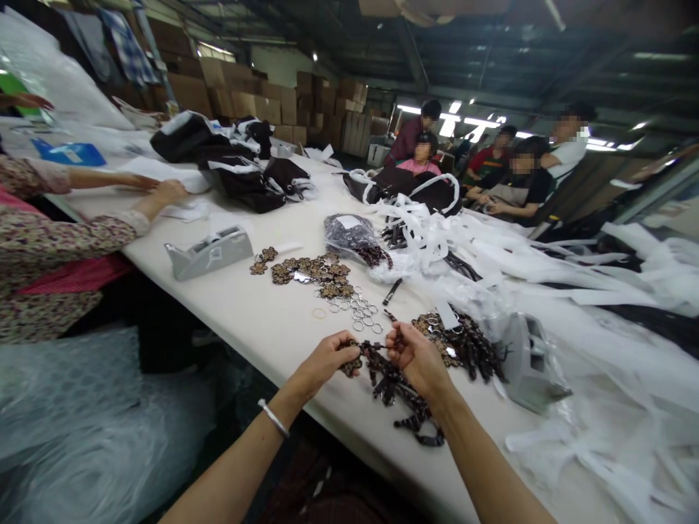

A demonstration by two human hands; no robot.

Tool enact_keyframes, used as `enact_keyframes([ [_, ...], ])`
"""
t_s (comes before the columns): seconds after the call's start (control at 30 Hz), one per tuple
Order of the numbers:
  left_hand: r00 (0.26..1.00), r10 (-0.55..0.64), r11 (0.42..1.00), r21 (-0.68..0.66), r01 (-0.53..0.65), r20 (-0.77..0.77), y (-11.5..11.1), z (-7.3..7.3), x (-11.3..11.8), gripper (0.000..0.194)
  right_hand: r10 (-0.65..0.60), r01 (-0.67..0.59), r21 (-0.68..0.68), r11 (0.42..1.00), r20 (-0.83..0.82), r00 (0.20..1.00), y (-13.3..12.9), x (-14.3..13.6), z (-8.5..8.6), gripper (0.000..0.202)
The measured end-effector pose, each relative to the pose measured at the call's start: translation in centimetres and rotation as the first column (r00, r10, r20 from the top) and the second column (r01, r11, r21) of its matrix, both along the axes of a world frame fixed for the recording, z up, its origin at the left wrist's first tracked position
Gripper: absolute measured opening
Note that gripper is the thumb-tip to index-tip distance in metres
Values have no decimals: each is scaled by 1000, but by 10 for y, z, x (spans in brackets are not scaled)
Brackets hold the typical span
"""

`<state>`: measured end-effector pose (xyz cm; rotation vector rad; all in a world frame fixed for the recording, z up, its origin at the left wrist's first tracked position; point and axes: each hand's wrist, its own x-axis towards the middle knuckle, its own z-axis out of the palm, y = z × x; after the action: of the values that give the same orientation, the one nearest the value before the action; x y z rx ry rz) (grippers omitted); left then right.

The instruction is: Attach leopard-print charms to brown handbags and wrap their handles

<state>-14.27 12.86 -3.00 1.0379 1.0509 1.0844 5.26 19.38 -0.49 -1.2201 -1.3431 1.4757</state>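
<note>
Near the table's front edge, my left hand (pixel 334 358) pinches a brown flower-shaped charm (pixel 351 361). A dark cord (pixel 376 345) runs from it to my right hand (pixel 411 355), whose fingertips are closed on the cord's other end. Below the hands lies a loose bunch of dark patterned straps (pixel 401 397). Just beyond my left hand are several silver split rings (pixel 363 309) and a pile of brown flower charms (pixel 317 273). To the right of my right hand sits a heap of charms with dark straps attached (pixel 470 338).
Grey tape dispensers stand left (pixel 210 252) and right (pixel 529 364). A plastic bag of dark straps (pixel 352 233), black bags (pixel 251 182) and white strips (pixel 546 269) cover parts of the table. A co-worker's sleeve (pixel 60 247) is at left; other people sit or stand across. Bubble wrap (pixel 103 422) lies below.
</note>
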Motion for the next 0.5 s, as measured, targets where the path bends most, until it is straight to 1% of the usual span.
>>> enact_keyframes([
  [0.07,981,68,998,32,-63,-182,6,-7,-7,17,7,-16,53,998,168,986,6,1,-12,24],
  [0.1,967,89,996,44,-81,-240,8,-11,-10,16,2,-28,95,995,260,966,10,2,-16,22],
  [0.17,944,137,990,68,-122,-299,12,-20,-15,14,-23,-69,197,978,433,901,21,0,-21,15],
  [0.23,911,222,974,122,-191,-348,13,-28,-19,16,-44,-137,274,952,565,824,35,-4,-23,13],
  [0.27,891,271,961,156,-228,-365,12,-31,-20,17,-45,-177,291,940,620,783,42,-7,-24,13],
  [0.33,859,346,935,214,-282,-378,11,-35,-20,18,-29,-260,289,921,717,696,56,-14,-26,12],
  [0.37,853,361,929,230,-291,-378,10,-36,-19,19,-17,-299,278,913,758,652,61,-17,-27,10],
  [0.43,859,352,931,234,-280,-373,8,-37,-18,18,2,-365,252,896,821,571,69,-22,-29,8],
  [0.5,877,316,944,214,-252,-362,6,-38,-17,19,3,-410,241,880,860,511,73,-24,-31,10],
])
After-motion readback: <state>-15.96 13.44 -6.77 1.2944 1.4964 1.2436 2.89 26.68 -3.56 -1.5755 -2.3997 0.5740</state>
